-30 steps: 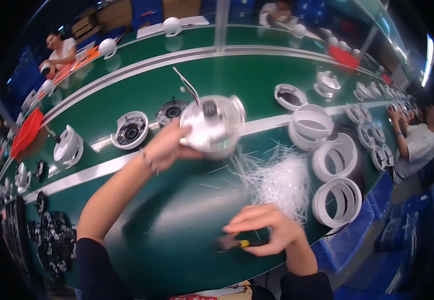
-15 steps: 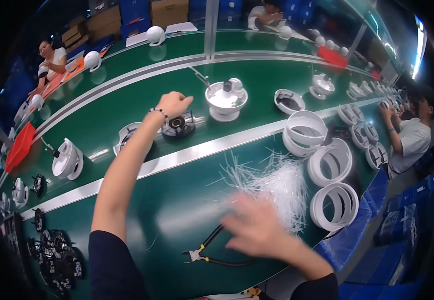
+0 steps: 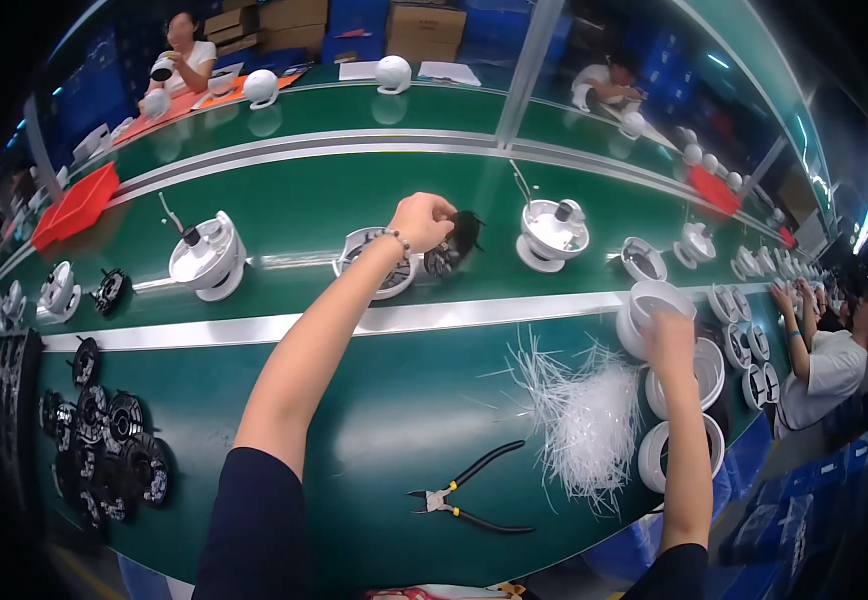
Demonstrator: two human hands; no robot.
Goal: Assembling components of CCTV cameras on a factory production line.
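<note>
My left hand (image 3: 422, 222) is closed on the edge of a black round part (image 3: 465, 234) and holds it tilted above the green belt. Just beneath and beside it stands a white bowl-shaped housing (image 3: 391, 290) with a dark inside, partly hidden by my wrist. On the right, my right hand (image 3: 670, 335) reaches onto the uppermost white ring (image 3: 646, 297); its fingers are blurred and partly hidden, so their grip is unclear. Diagonal cutters (image 3: 439, 499) with black handles lie spread on the table, left of a heap of clear plastic strips (image 3: 589, 425).
White housings on stands (image 3: 209, 258) (image 3: 552, 238) sit along the belt. Black round parts (image 3: 109, 425) are piled at the left. More white rings (image 3: 682, 452) stack at the right table edge. A red tray (image 3: 79, 205) lies far left. Other people work across and at right.
My left hand has lifted the black round part off the belt and tilted it. My right hand has moved from above the cutters to the white rings. The whole view has shifted.
</note>
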